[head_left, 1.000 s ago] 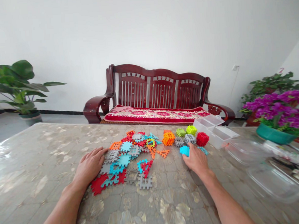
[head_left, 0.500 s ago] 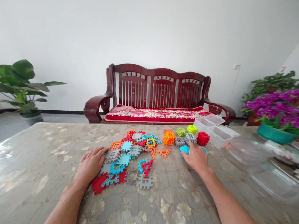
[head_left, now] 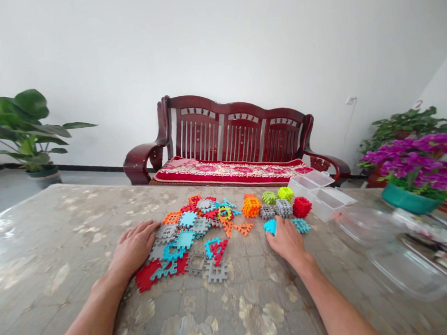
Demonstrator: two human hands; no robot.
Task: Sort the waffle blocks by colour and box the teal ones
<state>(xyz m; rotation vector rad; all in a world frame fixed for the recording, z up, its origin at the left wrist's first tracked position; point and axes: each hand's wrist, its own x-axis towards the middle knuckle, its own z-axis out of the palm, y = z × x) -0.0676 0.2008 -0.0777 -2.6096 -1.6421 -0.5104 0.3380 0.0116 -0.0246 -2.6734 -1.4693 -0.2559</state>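
My left hand point(head_left: 135, 249) lies flat on the table with its fingers stretched out, at the left edge of a spread of notched plastic tiles. A light-blue tile point(head_left: 185, 238), a red tile point(head_left: 148, 276) and a grey tile point(head_left: 216, 271) are among them. My right hand point(head_left: 285, 238) is curled over blue notched tiles point(head_left: 270, 227), thumb on the near side; its fingertips are partly hidden. Another blue tile point(head_left: 301, 225) lies just right of that hand. Behind it sit stacked groups: orange point(head_left: 251, 206), grey point(head_left: 283, 208), yellow-green point(head_left: 285, 194) and red point(head_left: 302, 207).
An open clear plastic box point(head_left: 325, 203) stands at the right, with clear lids point(head_left: 410, 272) nearer me. Purple flowers in a teal pot point(head_left: 411, 198) stand at the table's right. A wooden bench point(head_left: 240, 130) is beyond the table point(head_left: 70, 219).
My right hand has shifted slightly left over the blue tiles, showing more of the blue tile on its right. My left hand rests as before. The view has turned slightly.
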